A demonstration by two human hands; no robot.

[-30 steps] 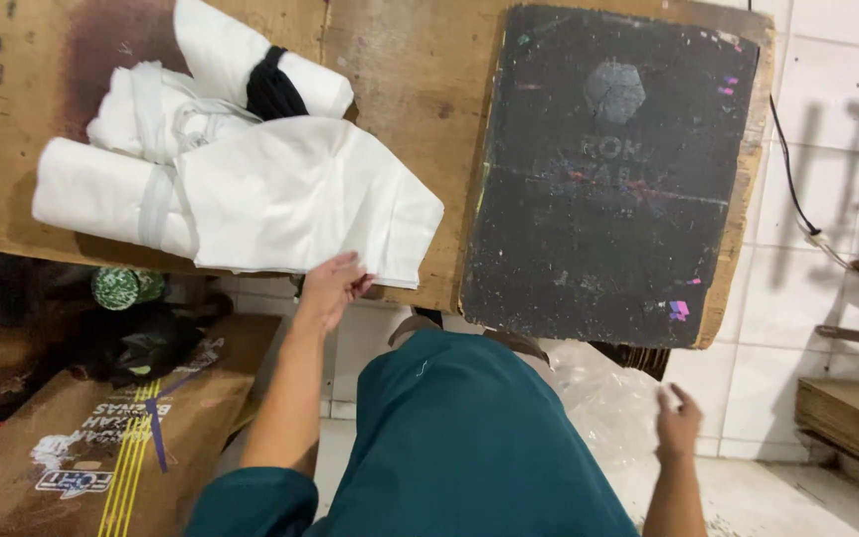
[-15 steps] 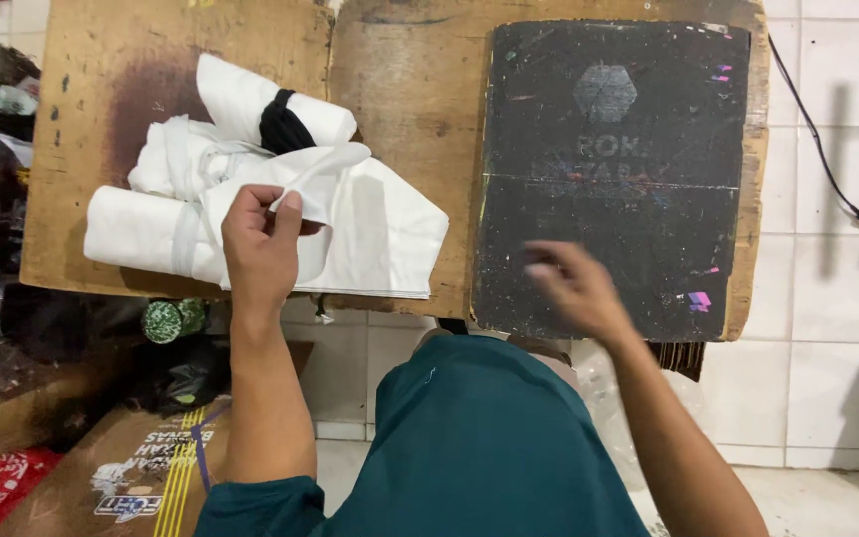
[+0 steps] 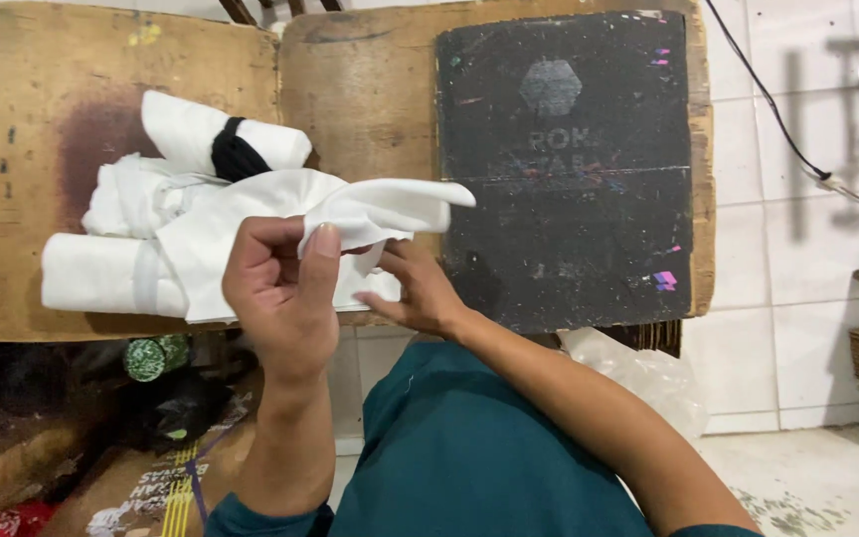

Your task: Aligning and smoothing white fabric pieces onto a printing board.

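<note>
Worktop (image 3: 72,60) is worn wood, brown stain on its left half. Left half, toward the near edge: pile of white cloth rolls (image 3: 111,273), each bound with a white band; one roll (image 3: 186,134) at the back of the pile wears a black band (image 3: 236,154) and lies tilted. Below the near-left edge: green round lid (image 3: 146,358) among dark clutter, printed cardboard (image 3: 166,487) lower still. Left hand (image 3: 280,293) is raised over the near edge, thumb and fingers pinched on a folded white cloth (image 3: 380,209); cloth is lifted clear of the pile at its right end, free tip pointing right toward the black board. Right hand (image 3: 415,288) sits just beside it, under the cloth, fingers curled on the lower fold, so both hands grasp the same piece. Right half of worktop: black board (image 3: 569,229), flat, paint-flecked, faint hexagon mark near its far edge, covering nearly all of that half up to the right edge. Clear plastic bag (image 3: 638,373) hangs below the board's near edge. Black cable (image 3: 768,99) runs down the white tiled wall (image 3: 797,298) at right
</note>
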